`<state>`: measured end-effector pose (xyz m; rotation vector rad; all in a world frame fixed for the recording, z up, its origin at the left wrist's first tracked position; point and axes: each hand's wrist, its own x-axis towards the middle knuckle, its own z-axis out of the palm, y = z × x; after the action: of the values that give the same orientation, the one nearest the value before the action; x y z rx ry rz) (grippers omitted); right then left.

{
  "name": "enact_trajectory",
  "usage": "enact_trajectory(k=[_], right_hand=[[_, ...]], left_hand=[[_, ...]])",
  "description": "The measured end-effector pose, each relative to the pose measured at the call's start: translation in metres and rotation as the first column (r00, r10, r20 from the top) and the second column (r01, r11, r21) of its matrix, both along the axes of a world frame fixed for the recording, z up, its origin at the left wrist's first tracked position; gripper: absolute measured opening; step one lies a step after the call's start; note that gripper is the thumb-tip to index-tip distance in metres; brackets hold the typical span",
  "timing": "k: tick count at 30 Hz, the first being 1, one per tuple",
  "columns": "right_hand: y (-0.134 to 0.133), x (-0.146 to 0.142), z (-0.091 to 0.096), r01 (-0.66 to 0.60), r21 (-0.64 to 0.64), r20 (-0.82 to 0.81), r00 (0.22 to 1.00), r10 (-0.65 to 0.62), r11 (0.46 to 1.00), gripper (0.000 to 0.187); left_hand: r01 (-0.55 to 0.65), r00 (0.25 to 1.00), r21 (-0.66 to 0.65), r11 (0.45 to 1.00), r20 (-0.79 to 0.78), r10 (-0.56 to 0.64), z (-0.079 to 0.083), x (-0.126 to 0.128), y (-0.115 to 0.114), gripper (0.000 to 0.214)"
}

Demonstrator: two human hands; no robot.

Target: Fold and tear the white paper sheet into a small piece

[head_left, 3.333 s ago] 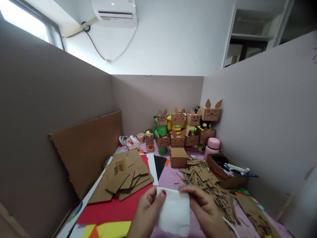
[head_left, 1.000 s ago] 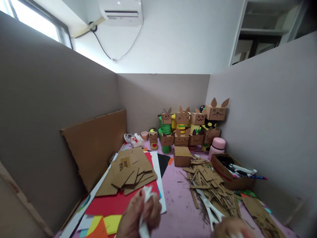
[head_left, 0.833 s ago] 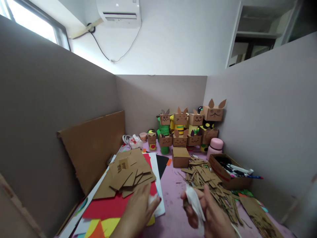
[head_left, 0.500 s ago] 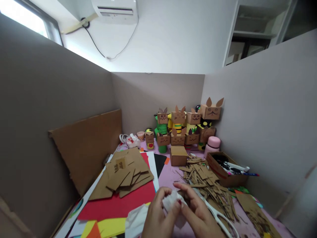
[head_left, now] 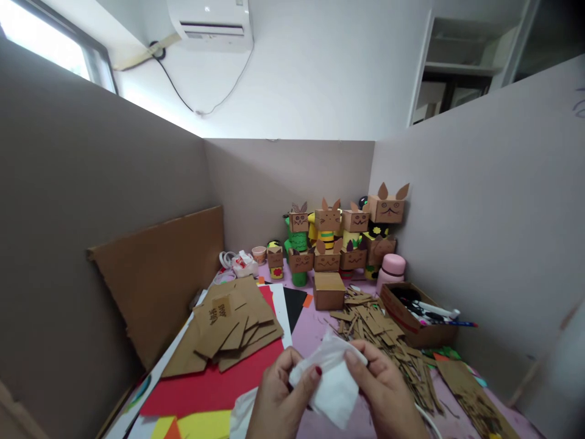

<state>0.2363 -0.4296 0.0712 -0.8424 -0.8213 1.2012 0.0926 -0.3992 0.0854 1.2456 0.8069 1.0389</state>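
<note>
Pinching a crumpled white tissue [head_left: 337, 385] at lower centre, the left hand [head_left: 281, 405] and right hand [head_left: 388, 396] both close on it — above bare pink tabletop [head_left: 315, 332]. Print on a cardboard piece [head_left: 220, 309] is unreadable; cardboard strips [head_left: 379, 332] crowd the right, red paper [head_left: 205, 384] the left.

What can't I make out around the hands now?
Head view only.
Tissue: folds hidden inside the grip.
White curved piece: mostly behind the right hand, cut by the bottom edge.
Second white sheet: behind the left hand, likewise cut.
Print on cardboard piece: too small.
</note>
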Motion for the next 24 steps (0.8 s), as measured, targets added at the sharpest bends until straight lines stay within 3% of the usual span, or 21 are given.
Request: enact_trajectory(k=[3,8,11,14,16,18,20,22,24], right_hand=[[0.0,-0.002,0.003,-0.012,-0.01,-0.036,0.999,0.012,1.0,0.038],[-0.005,-0.004,0.001,-0.174,-0.056,0.171,0.968,0.181,0.983,0.042],[-0.004,-0.002,-0.002,-0.244,-0.056,0.183,0.951,0.25,0.968,0.042],[-0.001,0.001,-0.003,-0.198,-0.058,0.079,0.976,0.202,0.979,0.039],[0.002,0.003,-0.001,-0.216,-0.055,-0.013,0.976,0.215,0.975,0.037],[0.003,0.003,0.0,-0.266,-0.04,-0.079,0.962,0.262,0.963,0.037],[0.004,0.002,0.001,-0.311,-0.02,-0.098,0.946,0.308,0.95,0.04],[0.004,0.001,0.001,-0.319,0.004,-0.066,0.945,0.319,0.948,0.041],[0.003,0.001,0.001,-0.283,0.024,0.007,0.959,0.282,0.959,0.04]], left_hand=[[0.001,0.999,-0.007,1.0,0.051,-0.001,0.0,0.003,-0.001,0.037],[-0.005,1.0,-0.045,0.999,0.017,0.005,0.001,0.003,-0.001,0.056],[-0.135,0.99,-0.007,0.991,-0.051,0.134,0.002,-0.008,0.007,0.034],[-0.261,0.965,0.091,0.961,-0.013,0.263,0.008,-0.02,0.014,0.022],[-0.159,0.985,0.199,0.967,-0.039,0.17,0.013,-0.025,0.013,0.025],[0.087,0.985,0.317,0.945,-0.17,-0.033,0.019,-0.025,0.007,0.051],[0.301,0.939,0.34,0.891,-0.27,-0.214,0.024,-0.022,0.001,0.045],[0.375,0.915,0.314,0.872,-0.274,-0.295,0.026,-0.018,-0.002,0.018],[0.337,0.926,0.305,0.891,-0.277,-0.256,0.025,-0.015,-0.002,0.015]])
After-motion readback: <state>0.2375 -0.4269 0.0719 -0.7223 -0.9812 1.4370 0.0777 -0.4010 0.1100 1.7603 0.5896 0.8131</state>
